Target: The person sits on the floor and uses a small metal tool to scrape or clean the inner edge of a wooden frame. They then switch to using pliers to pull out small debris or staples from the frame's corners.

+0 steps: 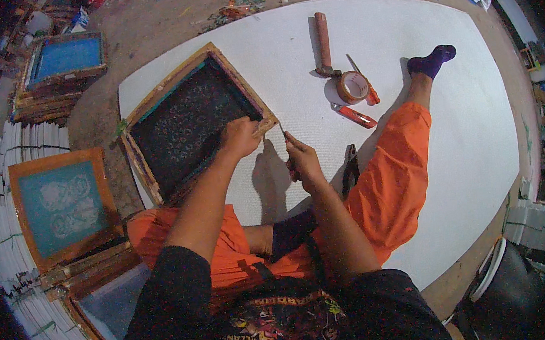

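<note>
White sheet spread on floor, person seated on it. Wooden screen frame rests against knee. Left hand clamps frame's near corner; right hand grips thin tool at that corner. Best brace frame firmly, work blade away from fingers. Tape roll, 1 hammer lie beyond.

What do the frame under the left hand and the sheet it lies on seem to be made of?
The screen-printing frame looks like bare, paint-stained wood, showing tan bars, around dark mesh, probably fabric. The white sheet looks matte and finely textured, perhaps foam board or paper; I cannot tell which.

White sheet w/ frame, hammer, tape.
</note>
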Available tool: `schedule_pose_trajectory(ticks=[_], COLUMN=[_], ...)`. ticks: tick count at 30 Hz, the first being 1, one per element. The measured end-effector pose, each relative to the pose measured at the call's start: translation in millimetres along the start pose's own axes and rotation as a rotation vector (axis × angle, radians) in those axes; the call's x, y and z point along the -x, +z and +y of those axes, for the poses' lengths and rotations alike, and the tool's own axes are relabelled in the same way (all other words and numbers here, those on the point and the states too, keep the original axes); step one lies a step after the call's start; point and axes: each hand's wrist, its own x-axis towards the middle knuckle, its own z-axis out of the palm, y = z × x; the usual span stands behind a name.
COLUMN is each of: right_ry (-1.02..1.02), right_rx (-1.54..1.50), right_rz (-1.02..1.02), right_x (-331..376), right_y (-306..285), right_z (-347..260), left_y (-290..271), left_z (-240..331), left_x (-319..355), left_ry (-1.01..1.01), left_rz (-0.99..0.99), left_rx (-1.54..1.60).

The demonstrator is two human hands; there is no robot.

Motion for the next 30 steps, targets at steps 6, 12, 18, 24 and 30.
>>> schedule_pose_trajectory(ticks=[6, 12, 18, 24, 30], right_ry=[-0.245, -0.395, -0.253, -0.153, -0.153], right_rx=[0.870, 0.877, 1.012, 1.116, 0.936], right_rz=[0.215, 0.268, 0.251, 0.239, 0.223], right_x=[23.8, 2.6, 4.1, 16.1, 8.3], right_y=[24.4, 21.4, 30.2, 64.2, 67.3], right_z=[-13.7, 9.8, -7.7, -36.1, -24.2], left_y=[6.2, 2.1, 1.2, 6.0, 12.3], left_z=[-10.4, -10.0, -6.4, -5.8, -13.3], left_x=[7.5, 3.4, 7.3, 4.7, 6.9], left_ry=[-0.091, -0.129, -0.102, -0.069, -0.085], left_rz=[0.064, -0.050, 0.018, 0.031, 0.045], left_rx=[0.014, 0.018, 0.083, 0.051, 0.057])
